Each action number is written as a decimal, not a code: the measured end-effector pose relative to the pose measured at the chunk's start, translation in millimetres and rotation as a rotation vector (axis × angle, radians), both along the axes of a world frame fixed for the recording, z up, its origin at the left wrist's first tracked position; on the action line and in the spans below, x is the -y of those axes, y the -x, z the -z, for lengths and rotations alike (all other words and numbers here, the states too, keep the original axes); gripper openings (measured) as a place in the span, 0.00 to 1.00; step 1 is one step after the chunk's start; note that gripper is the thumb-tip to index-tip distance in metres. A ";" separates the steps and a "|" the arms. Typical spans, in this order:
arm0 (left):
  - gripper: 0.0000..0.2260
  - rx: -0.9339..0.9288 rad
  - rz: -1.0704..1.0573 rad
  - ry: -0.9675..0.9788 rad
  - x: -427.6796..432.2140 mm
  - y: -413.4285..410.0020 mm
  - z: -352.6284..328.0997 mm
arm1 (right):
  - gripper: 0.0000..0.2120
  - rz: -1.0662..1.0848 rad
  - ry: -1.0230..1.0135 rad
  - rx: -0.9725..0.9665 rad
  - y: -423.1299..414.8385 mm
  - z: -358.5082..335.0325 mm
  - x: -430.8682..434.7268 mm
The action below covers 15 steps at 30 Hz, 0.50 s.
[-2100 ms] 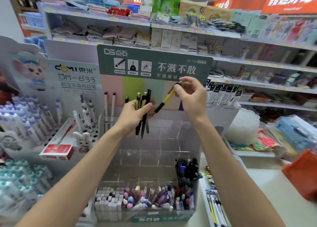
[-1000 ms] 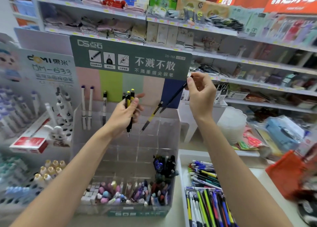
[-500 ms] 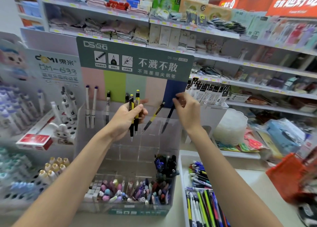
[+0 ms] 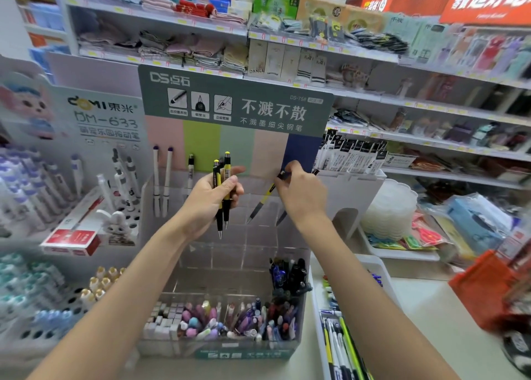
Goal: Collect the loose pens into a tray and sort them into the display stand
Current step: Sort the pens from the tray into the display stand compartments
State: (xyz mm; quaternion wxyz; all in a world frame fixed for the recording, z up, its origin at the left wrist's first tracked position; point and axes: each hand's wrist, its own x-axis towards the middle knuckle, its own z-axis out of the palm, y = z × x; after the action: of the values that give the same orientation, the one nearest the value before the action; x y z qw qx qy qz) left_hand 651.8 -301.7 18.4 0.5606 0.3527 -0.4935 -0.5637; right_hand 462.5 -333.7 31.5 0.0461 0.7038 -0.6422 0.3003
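On the pale counter (image 4: 425, 308) in front of you, the clear acrylic display stand with a grey-green header card (image 4: 230, 253) takes up the left part. The white plastic tray (image 4: 373, 262) lies just beside the stand's right wall, reaching to the counter's near edge, with loose multicoloured pens (image 4: 339, 348) lying in it. Your left hand (image 4: 207, 198) is raised in front of the stand's upper rear compartments, its fingers curled round a bundle of yellow-and-black pens (image 4: 225, 195) held upright with the tips pointing down. Your right hand (image 4: 301, 195) is at the stand's top right corner, its fingertips pinching the upper end of a single yellow-and-black pen (image 4: 263, 200). That pen slants, tip down and to the left, into an upper rear compartment. A dark pen (image 4: 282, 217) shows its tip just below that hand; you cannot tell whether the fingers hold it too. Dark-capped pens (image 4: 287, 276) fill the stand's right middle compartment, and pastel pens (image 4: 207, 319) fill its front row.
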 end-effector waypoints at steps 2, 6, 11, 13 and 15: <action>0.11 0.000 -0.004 -0.003 -1.9 -7.0 0.1 | 0.12 0.068 -0.033 -0.057 -11.3 -1.4 2.1; 0.10 0.004 -0.027 -0.003 -1.9 -23.1 1.9 | 0.08 0.110 -0.034 0.033 -19.3 1.8 7.3; 0.11 0.022 -0.007 -0.001 -2.0 -32.0 3.4 | 0.07 -0.115 0.087 0.264 -25.7 3.7 3.9; 0.11 0.029 0.003 0.001 -3.0 -31.4 3.0 | 0.06 -0.172 0.066 0.311 -33.3 0.4 7.1; 0.11 0.036 0.011 -0.003 -4.4 -30.6 2.1 | 0.07 -0.184 0.015 0.336 -38.0 -1.9 12.7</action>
State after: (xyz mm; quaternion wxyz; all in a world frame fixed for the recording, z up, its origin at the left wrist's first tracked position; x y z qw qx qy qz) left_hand 682.4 -297.3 16.3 0.5478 0.3612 -0.5046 -0.5611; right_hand 500.5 -346.4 33.4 -0.0844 0.6992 -0.5714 0.4213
